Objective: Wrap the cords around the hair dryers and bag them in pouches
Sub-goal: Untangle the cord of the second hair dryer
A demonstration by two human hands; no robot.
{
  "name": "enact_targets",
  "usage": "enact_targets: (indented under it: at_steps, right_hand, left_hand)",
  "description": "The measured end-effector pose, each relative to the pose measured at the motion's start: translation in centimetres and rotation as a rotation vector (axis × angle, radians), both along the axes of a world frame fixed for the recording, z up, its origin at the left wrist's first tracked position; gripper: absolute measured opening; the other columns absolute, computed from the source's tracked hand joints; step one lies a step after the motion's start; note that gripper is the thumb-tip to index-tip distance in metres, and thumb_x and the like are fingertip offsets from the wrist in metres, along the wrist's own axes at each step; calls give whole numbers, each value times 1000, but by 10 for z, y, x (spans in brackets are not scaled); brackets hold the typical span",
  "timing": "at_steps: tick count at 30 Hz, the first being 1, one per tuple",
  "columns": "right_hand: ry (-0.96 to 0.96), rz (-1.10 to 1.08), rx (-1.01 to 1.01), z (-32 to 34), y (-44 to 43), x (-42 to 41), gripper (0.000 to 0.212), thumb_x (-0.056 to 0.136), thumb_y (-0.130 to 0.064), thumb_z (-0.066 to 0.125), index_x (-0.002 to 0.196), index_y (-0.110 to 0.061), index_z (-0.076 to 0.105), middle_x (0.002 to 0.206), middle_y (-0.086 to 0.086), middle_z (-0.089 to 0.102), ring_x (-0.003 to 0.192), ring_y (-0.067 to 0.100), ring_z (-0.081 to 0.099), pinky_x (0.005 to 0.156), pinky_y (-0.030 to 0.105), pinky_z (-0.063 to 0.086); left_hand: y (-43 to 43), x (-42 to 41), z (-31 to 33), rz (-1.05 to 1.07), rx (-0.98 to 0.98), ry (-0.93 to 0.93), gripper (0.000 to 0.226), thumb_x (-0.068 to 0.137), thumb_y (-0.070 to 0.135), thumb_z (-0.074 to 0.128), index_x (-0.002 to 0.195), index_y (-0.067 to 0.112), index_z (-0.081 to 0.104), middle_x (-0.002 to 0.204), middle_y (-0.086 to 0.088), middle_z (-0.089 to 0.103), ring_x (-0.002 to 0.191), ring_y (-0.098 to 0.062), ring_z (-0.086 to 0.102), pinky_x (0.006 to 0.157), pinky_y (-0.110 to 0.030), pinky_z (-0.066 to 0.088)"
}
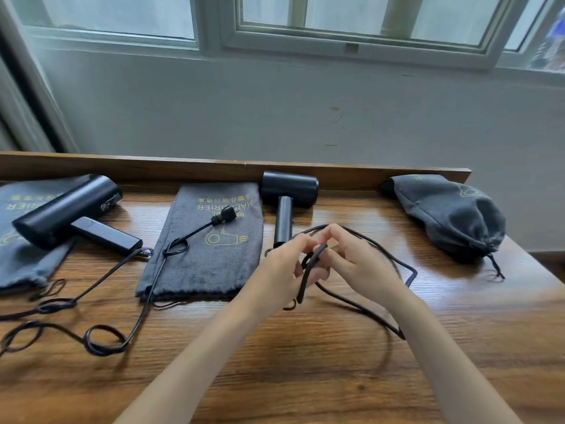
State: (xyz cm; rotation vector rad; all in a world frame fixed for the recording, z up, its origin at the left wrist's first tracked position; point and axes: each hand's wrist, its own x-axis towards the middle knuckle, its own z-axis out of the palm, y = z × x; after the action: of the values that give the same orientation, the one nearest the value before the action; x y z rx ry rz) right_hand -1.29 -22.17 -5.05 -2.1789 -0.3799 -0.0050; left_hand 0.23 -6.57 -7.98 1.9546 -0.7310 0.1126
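Centrally, slack looped black cord in pinching grip of left hand and right hand.

The left hand and right hand meet, fingers curled.

Glossy wood-grain counter; matt black plastic hair dryers; coarse grey cloth pouches; smooth rubbery cords.

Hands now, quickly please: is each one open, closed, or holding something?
Left hand: holds the black cord.
Right hand: pinches the same cord.
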Motion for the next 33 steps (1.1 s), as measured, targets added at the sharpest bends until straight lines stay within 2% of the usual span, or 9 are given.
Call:
enact_targets:
  at_steps: [3,8,13,18,20,24,27,30,33]
  right_hand:
    - [5,44,-10,-2,1,0,17,99,-17,37,88,-25,48,73,3,72,67,12,66,66,26,48]
    - [-31,18,-79,12,-8,2,25,99,-10,37,80,-23,46,53,-14,62,58,-1,57,61,11,42]
    - [48,6,-119,-2,-34,5,19,98,-21,43,80,-27,46,55,-11,60,57,12,53,66,35,43]
    - [227,28,56,-16,-30,0,20,100,-15,34,84,-19,44,74,-7,67,79,8,65,81,36,54]
    - [253,-40,144,-16,-26,0,23,101,-18,32,82,-17,44,93,-2,70,92,10,67,85,38,55]
    - [378,-45,238,-12,-19,-6,23,102,-21,31,82,-13,39,107,14,65,75,26,70,69,35,57]
    - [335,-30,213,-12,-14,-6,22,102,-19,31,85,-12,42,105,17,65,65,24,65,66,35,56]
    - [293,-8,219,-11,-14,-7,24,101,-18,33,84,-14,48,90,7,65,66,18,62,68,34,57]
    - [299,18,200,-12,-15,-10,24,101,-18,34,85,-16,52,87,2,64,66,15,63,69,32,56]
  left_hand:
    - [1,2,1,64,27,-185,4,89,11,60,92,10,63,70,15,55,66,3,53,62,-11,40]
    - [10,1,3,223,-156,-84,13,92,11,53,80,15,55,63,-5,58,45,-10,55,48,-24,46]
    - [41,18,8,597,-942,479,23,99,15,41,77,11,48,70,0,49,35,0,39,37,-11,36]
    - [43,18,5,528,-515,479,9,96,5,42,101,9,49,73,-1,57,42,0,46,40,-13,40]
    - [43,18,2,534,-330,349,25,94,5,45,117,13,43,76,2,62,57,-4,52,49,-18,42]
    - [40,19,-11,689,300,-168,61,82,-3,59,136,15,37,112,-8,54,107,-23,42,85,-30,38]
    - [25,19,-11,414,445,-532,70,65,-17,59,128,14,52,134,-13,46,128,-27,34,106,-51,31]
    - [10,13,-7,-41,504,-631,36,75,-1,55,105,17,65,111,-1,66,108,-21,59,108,-45,28]
    - [4,15,-4,-94,581,-637,21,81,23,48,85,14,66,79,-1,65,71,-23,61,73,-33,50]
